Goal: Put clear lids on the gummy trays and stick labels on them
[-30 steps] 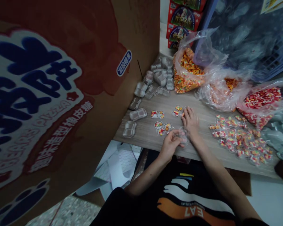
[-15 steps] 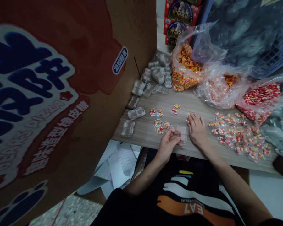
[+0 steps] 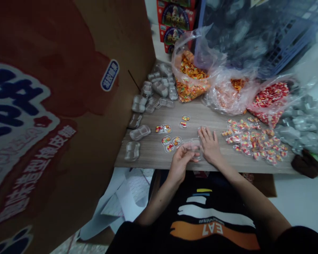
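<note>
My left hand [image 3: 180, 161] pinches a clear plastic blister shell [image 3: 193, 147] just above the wooden table [image 3: 153, 155]. My right hand [image 3: 209, 145] lies beside it, fingers stretched flat on the table and touching the shell's right side. To the left of my hands lie three filled shells with coloured candies [image 3: 169, 143]. A spread of several filled shells [image 3: 254, 140] lies to the right.
A big printed cardboard box [image 3: 55, 106] stands at the left. Empty clear shells [image 3: 159, 88] are heaped at the back left. Plastic bags of candies [image 3: 192, 76], [image 3: 270, 97] line the back. More clear shells [image 3: 302, 123] pile at the right, with a dark object [image 3: 306, 164] at the table's edge.
My right hand has drawn back from the far candy shell toward the shell in my left hand. The view has shifted, so everything sits further left.
</note>
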### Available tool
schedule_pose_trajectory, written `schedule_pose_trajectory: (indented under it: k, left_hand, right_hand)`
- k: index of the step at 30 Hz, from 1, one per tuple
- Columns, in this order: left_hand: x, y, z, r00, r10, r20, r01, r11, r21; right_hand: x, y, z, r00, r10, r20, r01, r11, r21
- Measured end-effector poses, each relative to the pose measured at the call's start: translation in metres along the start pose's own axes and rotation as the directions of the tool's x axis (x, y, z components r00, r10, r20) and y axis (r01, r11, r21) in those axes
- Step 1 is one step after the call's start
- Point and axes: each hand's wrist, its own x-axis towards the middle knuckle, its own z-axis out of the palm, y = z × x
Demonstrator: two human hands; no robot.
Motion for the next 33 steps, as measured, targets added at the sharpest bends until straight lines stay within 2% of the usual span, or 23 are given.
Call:
schedule_pose_trajectory:
  k: [4, 7, 9, 14, 20, 26, 30, 33]
  left_hand:
    - [-0.001, -0.004, -0.007, 0.999, -0.025, -0.023, 0.025, 1.0, 0.004]
    - [0.003, -0.011, -0.01, 0.998, -0.067, -0.018, 0.067, 0.998, 0.013]
    - [0.006, -0.016, -0.009, 0.996, -0.09, -0.009, 0.09, 0.996, 0.011]
    - [0.01, -0.025, -0.005, 0.994, -0.107, -0.012, 0.107, 0.994, -0.006]
    - [0.01, -0.031, -0.002, 0.993, -0.116, -0.013, 0.116, 0.993, -0.027]
    - [0.003, -0.037, -0.007, 0.991, -0.132, -0.015, 0.131, 0.991, -0.027]
    - [0.004, -0.04, -0.008, 0.987, -0.16, -0.027, 0.159, 0.987, -0.013]
    - [0.007, -0.042, -0.003, 0.988, -0.152, -0.007, 0.152, 0.988, -0.005]
  right_hand:
    - [-0.035, -0.009, -0.006, 0.999, -0.022, -0.032, 0.023, 0.999, 0.043]
    - [-0.05, -0.015, -0.007, 0.992, 0.08, -0.094, -0.073, 0.994, 0.077]
    - [-0.051, -0.016, -0.007, 0.988, 0.127, -0.086, -0.121, 0.99, 0.075]
    - [-0.047, -0.011, -0.003, 0.999, 0.04, 0.015, -0.04, 0.999, 0.02]
    - [-0.052, -0.001, -0.001, 1.0, -0.022, 0.0, 0.022, 1.0, -0.008]
    - [-0.096, 0.022, 0.0, 0.992, 0.027, -0.126, -0.024, 0.999, 0.026]
    - [-0.13, 0.046, 0.004, 0.961, 0.101, -0.259, -0.093, 0.995, 0.041]
    - [-0.145, 0.061, 0.005, 0.946, 0.119, -0.302, -0.118, 0.993, 0.023]
